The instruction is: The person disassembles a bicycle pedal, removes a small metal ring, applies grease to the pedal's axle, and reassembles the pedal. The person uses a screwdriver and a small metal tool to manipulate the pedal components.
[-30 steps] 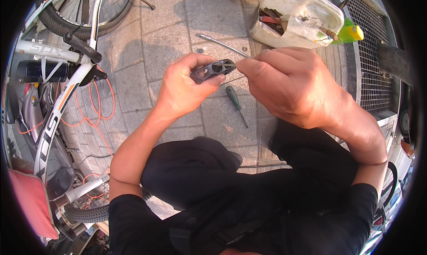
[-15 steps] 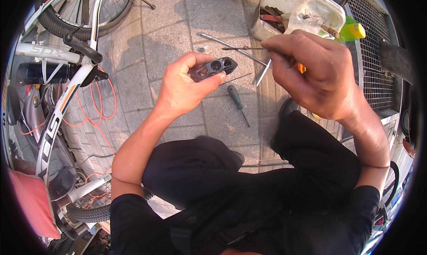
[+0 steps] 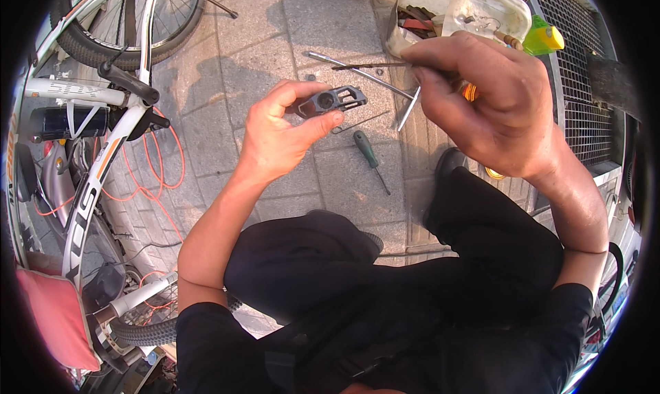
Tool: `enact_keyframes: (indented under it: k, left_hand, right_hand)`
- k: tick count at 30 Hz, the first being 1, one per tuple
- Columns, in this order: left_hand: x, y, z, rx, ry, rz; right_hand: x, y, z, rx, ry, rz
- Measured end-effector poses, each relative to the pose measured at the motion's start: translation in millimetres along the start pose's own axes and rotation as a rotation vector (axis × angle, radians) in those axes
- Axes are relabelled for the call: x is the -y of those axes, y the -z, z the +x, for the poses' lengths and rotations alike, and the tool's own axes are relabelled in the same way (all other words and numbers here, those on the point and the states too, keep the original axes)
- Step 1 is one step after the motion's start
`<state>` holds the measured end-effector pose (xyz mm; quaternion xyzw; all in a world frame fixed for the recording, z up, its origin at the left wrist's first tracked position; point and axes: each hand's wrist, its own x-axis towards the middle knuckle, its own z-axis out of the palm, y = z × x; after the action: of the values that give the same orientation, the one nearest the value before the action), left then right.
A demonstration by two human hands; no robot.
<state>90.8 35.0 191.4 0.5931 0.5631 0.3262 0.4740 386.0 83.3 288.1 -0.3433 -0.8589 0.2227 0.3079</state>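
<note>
In my left hand (image 3: 278, 129) is a black bicycle pedal (image 3: 328, 101), pinched between thumb and fingers, its open cage turned to the right. My right hand (image 3: 488, 102) is closed round a thin dark rod (image 3: 368, 65) that points left, past the pedal's far side and apart from it. The rod's other end is hidden in the hand. Something orange (image 3: 469, 92) shows beside the right fingers; I cannot tell what it is. On the paving below lie a green-handled screwdriver (image 3: 366, 150), a T-shaped metal bar tool (image 3: 361, 73) and a thin hex key (image 3: 364, 122).
A white bicycle frame (image 3: 103, 160) and its wheel (image 3: 130, 23) stand at the left, with an orange cable (image 3: 155, 167) looped on the paving. A container of tools (image 3: 405, 33), a translucent tray (image 3: 481, 9) and a yellow-capped green bottle (image 3: 543, 40) stand far right beside a metal grating (image 3: 584, 71).
The pedal has turned in my left hand and shows more of its open cage. My right hand has shifted slightly away from me, and the rod's tip has moved left.
</note>
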Motion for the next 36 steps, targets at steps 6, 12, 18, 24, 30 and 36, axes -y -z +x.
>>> enact_keyframes:
  k: [6, 12, 18, 24, 30, 36]
  left_hand:
    - [0.7, 0.2, 0.7, -0.013, 0.087, -0.055]
    - [-2.1, 1.3, 6.0, -0.014, 0.233, -0.483]
    - [8.1, 10.9, 10.8, 0.003, 0.312, -0.628]
    - [1.6, 3.3, 2.7, -0.092, -0.056, 0.017]
    - [-2.9, 2.1, 2.5, -0.145, -0.267, 0.307]
    - [-6.1, 2.6, 3.2, -0.145, -0.314, 0.405]
  right_hand:
    - [-1.7, 2.2, -0.8, -0.025, -0.049, 0.001]
    - [-2.1, 6.0, 1.4, -0.054, -0.094, 0.009]
    - [-1.7, 4.7, 1.4, -0.044, -0.169, 0.036]
    - [-3.3, 3.3, 0.5, 0.000, -0.229, 0.092]
    - [-6.6, -4.6, -0.1, 0.078, -0.167, 0.123]
    - [-4.2, -21.1, -0.3, 0.050, -0.118, 0.176]
